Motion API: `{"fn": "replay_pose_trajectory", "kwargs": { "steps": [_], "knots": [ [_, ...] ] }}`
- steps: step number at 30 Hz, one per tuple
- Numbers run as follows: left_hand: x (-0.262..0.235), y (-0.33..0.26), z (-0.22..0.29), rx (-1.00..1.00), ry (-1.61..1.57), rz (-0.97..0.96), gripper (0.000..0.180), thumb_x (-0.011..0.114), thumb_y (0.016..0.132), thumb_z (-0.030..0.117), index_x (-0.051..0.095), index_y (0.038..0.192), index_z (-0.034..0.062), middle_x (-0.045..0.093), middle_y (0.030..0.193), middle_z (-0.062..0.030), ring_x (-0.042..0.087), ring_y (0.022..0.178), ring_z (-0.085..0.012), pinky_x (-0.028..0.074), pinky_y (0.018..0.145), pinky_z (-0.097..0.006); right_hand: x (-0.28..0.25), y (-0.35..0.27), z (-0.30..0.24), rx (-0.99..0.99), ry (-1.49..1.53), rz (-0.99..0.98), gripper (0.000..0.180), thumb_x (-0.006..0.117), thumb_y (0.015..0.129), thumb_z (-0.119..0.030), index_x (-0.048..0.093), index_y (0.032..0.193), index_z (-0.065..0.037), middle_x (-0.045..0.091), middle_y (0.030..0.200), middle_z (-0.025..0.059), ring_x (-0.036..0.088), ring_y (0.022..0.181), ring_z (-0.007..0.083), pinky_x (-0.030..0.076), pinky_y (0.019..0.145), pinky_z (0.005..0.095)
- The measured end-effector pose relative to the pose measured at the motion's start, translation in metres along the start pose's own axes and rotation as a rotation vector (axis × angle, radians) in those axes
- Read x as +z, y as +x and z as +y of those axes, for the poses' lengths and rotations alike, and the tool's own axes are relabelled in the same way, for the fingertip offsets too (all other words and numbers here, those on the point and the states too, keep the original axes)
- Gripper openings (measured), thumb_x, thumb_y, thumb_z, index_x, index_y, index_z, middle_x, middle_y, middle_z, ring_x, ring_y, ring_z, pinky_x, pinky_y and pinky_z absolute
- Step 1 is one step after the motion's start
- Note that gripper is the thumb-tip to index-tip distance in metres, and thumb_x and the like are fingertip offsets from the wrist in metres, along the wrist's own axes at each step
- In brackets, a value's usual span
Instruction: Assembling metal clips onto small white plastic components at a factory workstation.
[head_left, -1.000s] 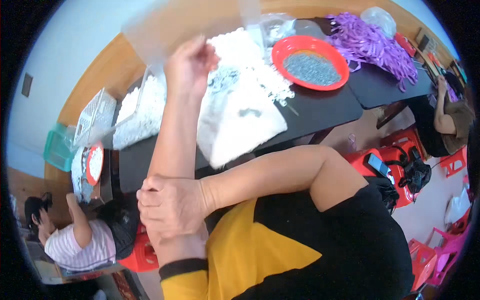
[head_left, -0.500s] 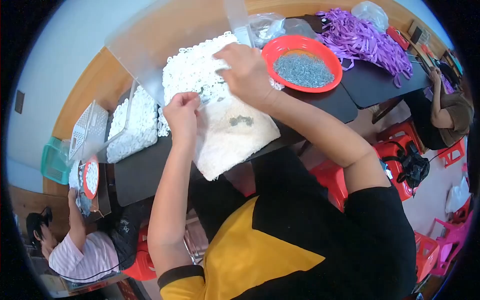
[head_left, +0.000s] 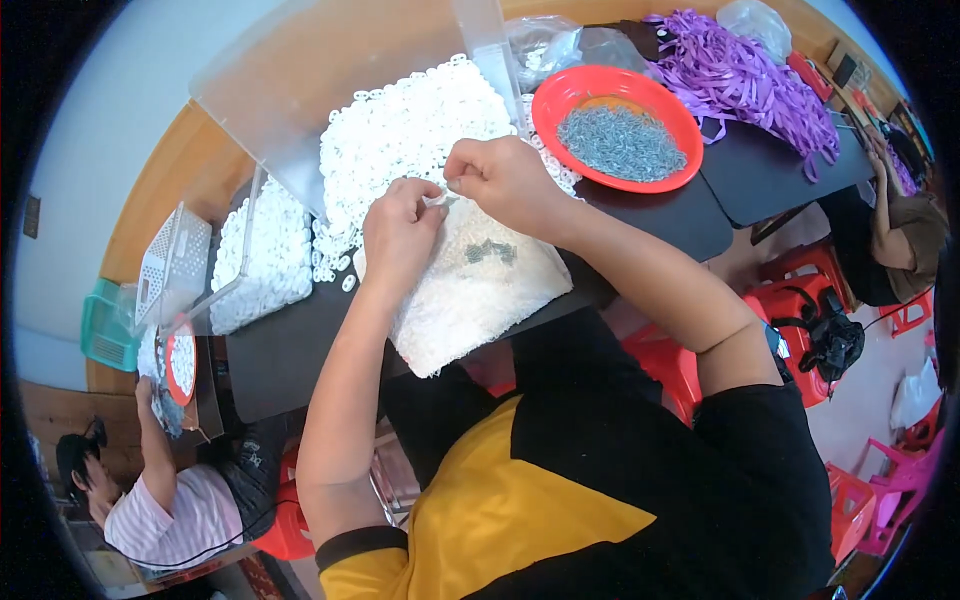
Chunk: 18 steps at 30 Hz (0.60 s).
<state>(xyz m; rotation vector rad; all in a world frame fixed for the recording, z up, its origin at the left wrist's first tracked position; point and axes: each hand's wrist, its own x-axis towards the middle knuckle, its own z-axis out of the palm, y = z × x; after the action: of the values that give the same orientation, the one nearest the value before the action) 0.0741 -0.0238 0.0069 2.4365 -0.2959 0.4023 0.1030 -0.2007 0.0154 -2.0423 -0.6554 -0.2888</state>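
Note:
Both hands meet above the upper edge of a cream-white cloth (head_left: 480, 305) that hangs over the table's near edge. My left hand (head_left: 400, 232) is closed in a pinch, thumb against fingers. Close to its right, my right hand (head_left: 508, 187) also pinches. Whatever lies between the fingertips is too small to make out. A small grey-green patch (head_left: 490, 252) shows on the cloth; I cannot tell whether it is a print or loose bits. Just beyond my hands spreads a big heap of small white oval plastic pieces with holes (head_left: 410, 125), in front of an upright clear plastic panel (head_left: 340, 60).
A red bowl (head_left: 692, 150) of thin grey metal pieces stands right of the heap. Purple ribbons (head_left: 750, 80) lie beyond it. On the left are a clear bin of white pieces (head_left: 262, 260), a white perforated basket (head_left: 172, 265) and a co-worker (head_left: 175, 510). Another person (head_left: 905, 235) sits far right.
My right hand has come back from over the heap toward my left hand, its fingers closing to a pinch. My left hand has shifted slightly right and turned.

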Motion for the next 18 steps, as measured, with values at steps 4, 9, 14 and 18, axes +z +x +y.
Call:
{"fn": "replay_pose_trajectory", "kwargs": {
  "steps": [4,9,14,18],
  "knots": [
    [-0.002,0.000,0.008,0.031,0.014,-0.039,0.013,0.067,0.077,0.011,0.067,0.088,0.0046,0.063,0.085,-0.0121,0.063,0.075,-0.0291,0.048,0.070,-0.039,0.006,0.000,0.007,-0.003,-0.103,-0.051,0.014,0.058,0.075,-0.009,0.067,0.085,-0.004,0.067,0.079,0.0175,0.065,0.079,0.0339,0.049,0.070,0.0446],
    [0.000,0.002,0.004,0.069,0.067,-0.038,0.008,0.066,0.077,0.009,0.065,0.083,0.0040,0.062,0.082,-0.0112,0.062,0.073,-0.0297,0.047,0.068,-0.039,0.017,-0.004,0.011,-0.115,-0.325,-0.064,0.013,0.060,0.076,-0.004,0.067,0.087,-0.006,0.062,0.090,0.0138,0.063,0.084,0.0323,0.049,0.071,0.0425],
    [0.000,-0.009,-0.004,0.113,-0.023,0.059,0.008,0.065,0.078,0.004,0.063,0.083,-0.0014,0.060,0.077,-0.0083,0.057,0.064,-0.0167,0.046,0.062,-0.028,0.017,-0.007,0.008,-0.175,-0.450,-0.098,0.010,0.061,0.077,-0.006,0.067,0.085,-0.009,0.058,0.088,0.0122,0.061,0.083,0.0326,0.048,0.069,0.0434],
    [-0.005,-0.023,-0.002,0.063,-0.249,0.106,0.004,0.065,0.079,0.001,0.062,0.081,-0.0001,0.058,0.073,-0.0069,0.055,0.061,-0.0166,0.045,0.059,-0.029,0.015,-0.008,0.005,-0.141,-0.408,-0.089,0.009,0.061,0.077,-0.006,0.067,0.084,-0.008,0.059,0.087,0.0122,0.062,0.081,0.0325,0.048,0.068,0.0430]
  ]
}}
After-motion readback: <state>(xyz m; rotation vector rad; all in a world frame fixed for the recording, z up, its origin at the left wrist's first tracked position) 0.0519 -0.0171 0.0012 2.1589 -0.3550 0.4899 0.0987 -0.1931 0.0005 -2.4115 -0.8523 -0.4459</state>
